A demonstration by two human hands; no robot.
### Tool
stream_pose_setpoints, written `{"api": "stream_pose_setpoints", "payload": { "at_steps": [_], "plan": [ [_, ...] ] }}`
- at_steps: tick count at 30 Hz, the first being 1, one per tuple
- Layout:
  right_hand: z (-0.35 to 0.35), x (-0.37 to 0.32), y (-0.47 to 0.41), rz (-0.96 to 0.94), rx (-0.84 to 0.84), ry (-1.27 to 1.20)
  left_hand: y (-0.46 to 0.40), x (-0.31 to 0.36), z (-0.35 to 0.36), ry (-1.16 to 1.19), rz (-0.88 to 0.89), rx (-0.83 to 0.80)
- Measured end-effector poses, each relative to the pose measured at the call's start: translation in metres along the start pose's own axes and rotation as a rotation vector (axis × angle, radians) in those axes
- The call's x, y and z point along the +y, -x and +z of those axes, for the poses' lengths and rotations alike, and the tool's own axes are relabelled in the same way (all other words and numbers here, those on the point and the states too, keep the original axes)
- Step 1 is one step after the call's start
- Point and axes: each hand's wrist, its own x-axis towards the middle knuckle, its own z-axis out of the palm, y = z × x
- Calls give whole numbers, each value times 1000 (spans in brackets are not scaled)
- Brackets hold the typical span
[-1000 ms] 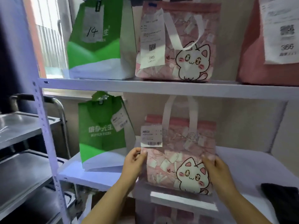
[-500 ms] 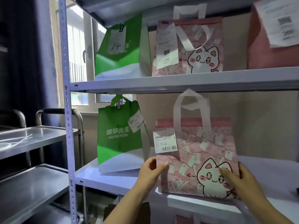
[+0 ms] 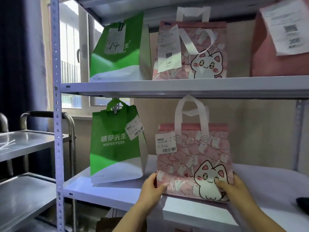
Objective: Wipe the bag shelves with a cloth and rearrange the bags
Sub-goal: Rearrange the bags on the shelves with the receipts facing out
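A pink bag with a white cat print [image 3: 194, 161] stands upright on the lower white shelf [image 3: 103, 191]. My left hand [image 3: 153, 190] grips its lower left corner. My right hand [image 3: 234, 188] holds its lower right side, thumb on the cat. A green and white pizza bag [image 3: 115, 148] stands to its left on the same shelf. On the upper shelf [image 3: 167, 87] stand another green bag marked 14 [image 3: 117, 51], a second pink cat bag [image 3: 197, 49] and a plain pink bag [image 3: 280, 47]. A dark cloth [image 3: 303, 202] lies at the right edge of the lower shelf.
A perforated shelf post [image 3: 56, 114] rises on the left. Beyond it stands a steel trolley [image 3: 25, 143] with two trays. A window [image 3: 71, 47] is behind the shelves. Brown bags [image 3: 107, 223] show under the lower shelf.
The view has tilted upward and moved closer. Both hands keep their grip on the pink cat bag, which now sits further back on the lower shelf, standing upright.
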Motion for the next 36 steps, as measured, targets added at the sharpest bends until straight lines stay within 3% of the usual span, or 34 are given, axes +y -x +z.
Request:
{"api": "stream_pose_setpoints", "payload": {
  "at_steps": [11, 17, 24, 31, 36],
  "plan": [
    [8, 1, -4, 40, -22, -35, 1, -6, 2, -62, 14, 110],
    [1, -4, 10, -31, 18, 66, 15, 0, -7, -18, -4, 158],
    [-20, -19, 44, -109, 9, 106, 53, 11, -11, -1, 117, 134],
    [-40, -4, 95, -130, -68, 144, 103, -5, -8, 0, 179, 9],
    [-49, 40, 130, -36, -192, 187, 135, -45, -6, -58, 95, -79]
  ]
}}
